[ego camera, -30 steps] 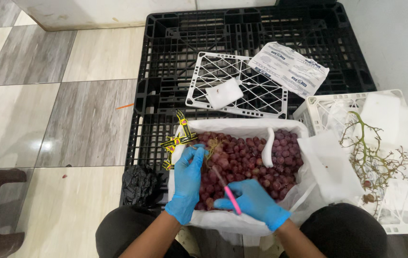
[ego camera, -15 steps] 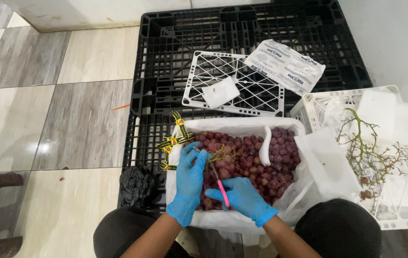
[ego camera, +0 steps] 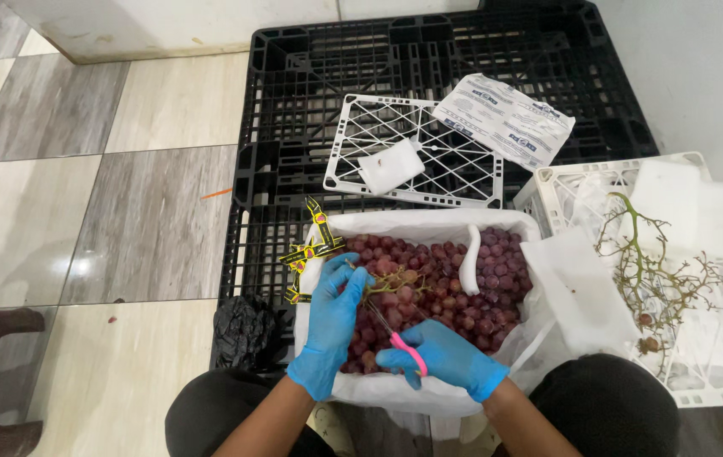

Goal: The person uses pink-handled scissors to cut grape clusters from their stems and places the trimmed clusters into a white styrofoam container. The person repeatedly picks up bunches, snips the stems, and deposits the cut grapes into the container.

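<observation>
1. Leftmost, a crumpled black bag [ego camera: 245,330] is seen on the floor beside the black pallet [ego camera: 294,101].
2. A grape stem [ego camera: 391,282] is pinched in the gloved left hand [ego camera: 333,326] over the grape box [ego camera: 429,227].
3. Pink-handled scissors [ego camera: 399,334], blades apparently near the stem, are gripped by the closed right hand [ego camera: 446,360].
4. Bare stems [ego camera: 649,271] lie in the white crate [ego camera: 547,199].

Head camera looks steeply down, fairly close.
</observation>
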Tool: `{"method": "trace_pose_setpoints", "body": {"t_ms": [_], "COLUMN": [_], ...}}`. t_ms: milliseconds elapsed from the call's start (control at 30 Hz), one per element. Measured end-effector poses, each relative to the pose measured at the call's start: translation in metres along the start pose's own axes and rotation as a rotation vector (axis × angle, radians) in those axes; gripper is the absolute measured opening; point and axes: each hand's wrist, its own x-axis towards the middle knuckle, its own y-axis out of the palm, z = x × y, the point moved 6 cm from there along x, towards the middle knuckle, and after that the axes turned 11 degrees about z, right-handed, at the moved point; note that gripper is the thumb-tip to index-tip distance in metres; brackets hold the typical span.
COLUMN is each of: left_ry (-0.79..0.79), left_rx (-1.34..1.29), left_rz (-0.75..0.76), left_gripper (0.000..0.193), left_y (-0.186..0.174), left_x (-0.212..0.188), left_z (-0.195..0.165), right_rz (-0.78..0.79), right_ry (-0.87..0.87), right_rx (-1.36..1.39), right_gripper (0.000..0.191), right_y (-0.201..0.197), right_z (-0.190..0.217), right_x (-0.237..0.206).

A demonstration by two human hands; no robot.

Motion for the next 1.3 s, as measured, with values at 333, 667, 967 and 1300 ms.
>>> {"method": "trace_pose_setpoints", "body": {"t_ms": [333,667,967,1300], "left_ry": [0.006,0.151,-0.023,-0.114], "left_rx": [0.106,0.140,-0.011,-0.118], "left_rz": [-0.056,-0.050,-0.008,0.054], "left_gripper": [0.021,0.019,0.012,0.031], "left_y": [0.004,0.010,0.011,-0.014], "left_x": [-0.004,-0.008,-0.006,0.005], "left_z": [0.008,0.007,0.023,0.006], "right_rz": [-0.081,-0.211,-0.133,-0.107], "right_ry": [0.002,0.089,0.100,0.087], "right_rx": [0.071,0.027,0.127,0.135], "right_gripper": [0.048,0.054,0.052,0.050], "right_y": [0.008,0.010,0.017,0.001], "right_z": [-0.018,-0.015,-0.012,-0.008], "right_x": [0.017,0.012,0.006,0.001]}}
